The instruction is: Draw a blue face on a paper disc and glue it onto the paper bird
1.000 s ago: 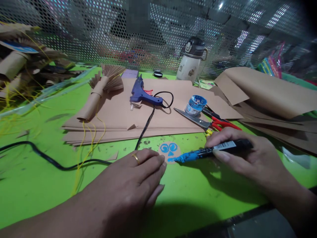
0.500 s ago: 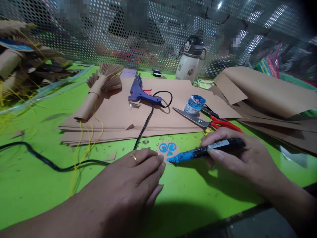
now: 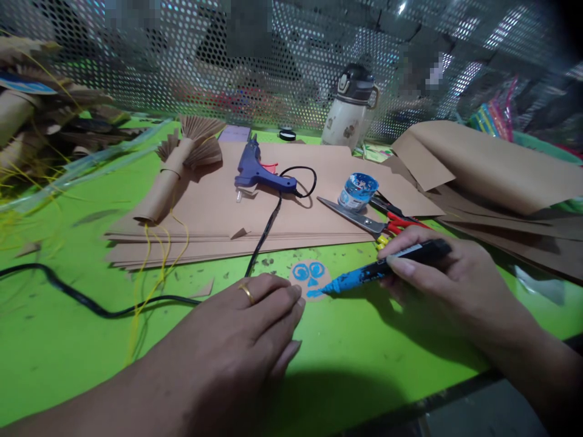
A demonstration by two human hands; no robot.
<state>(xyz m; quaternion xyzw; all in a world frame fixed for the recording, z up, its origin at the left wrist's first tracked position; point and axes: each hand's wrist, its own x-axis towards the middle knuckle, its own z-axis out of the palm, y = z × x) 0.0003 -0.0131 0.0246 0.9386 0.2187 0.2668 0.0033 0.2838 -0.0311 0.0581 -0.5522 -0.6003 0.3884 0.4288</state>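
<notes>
Marker (image 3: 364, 278) pinched in our right hand (image 3: 460, 291), we're adding blue to the paper disc (image 3: 313, 281), left hand (image 3: 246, 328) resting unclenched at its edge, likely needing steady strokes next.

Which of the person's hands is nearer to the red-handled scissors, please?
Right: the right hand, holding the marker, is just on the near side of the red-handled scissors. The left hand is farther away, down to the left, beside the small paper disc.

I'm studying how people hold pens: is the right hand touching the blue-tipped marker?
Touching. The head view shows the right hand gripping the blue-tipped marker, its thumb laid against the dark barrel.
</notes>
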